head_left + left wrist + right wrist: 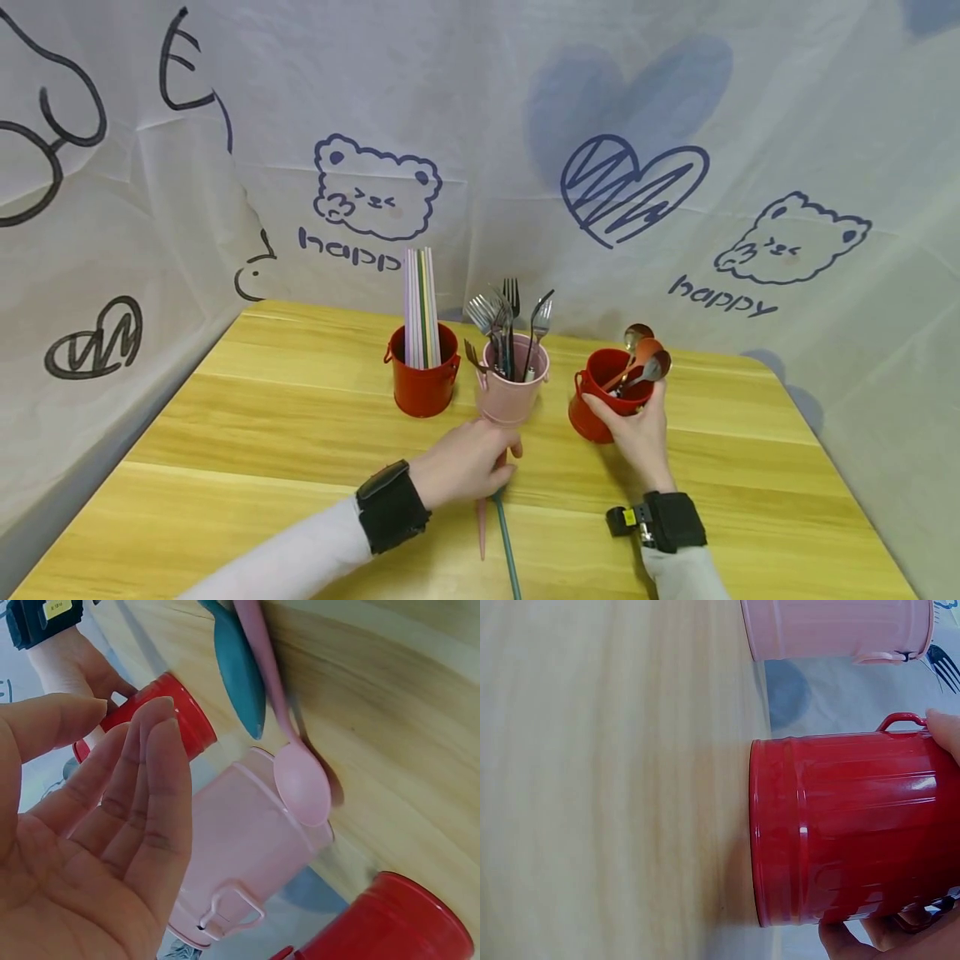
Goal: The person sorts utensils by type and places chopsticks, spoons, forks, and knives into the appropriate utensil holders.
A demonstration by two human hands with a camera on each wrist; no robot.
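Observation:
My right hand [637, 437] grips a small red bucket [588, 418] on the right, thumb and fingers on opposite sides near its rim. Several spoons [647, 350] lean out of that bucket, and its base is at the tabletop in the right wrist view. My left hand [468, 462] hovers in front of the pink bucket [507, 407], fingers loosely bent with nothing between them. Below it lie a pink spoon [301, 784] and a teal utensil [241, 675], side by side; their heads are hidden by the hand in the head view.
Several forks [495, 317] stand in the pink bucket. To its left, another red bucket [422, 393] holds long pastel sticks [420, 308]. A white drawn-on cloth [495, 167] hangs behind the wooden table [300, 400].

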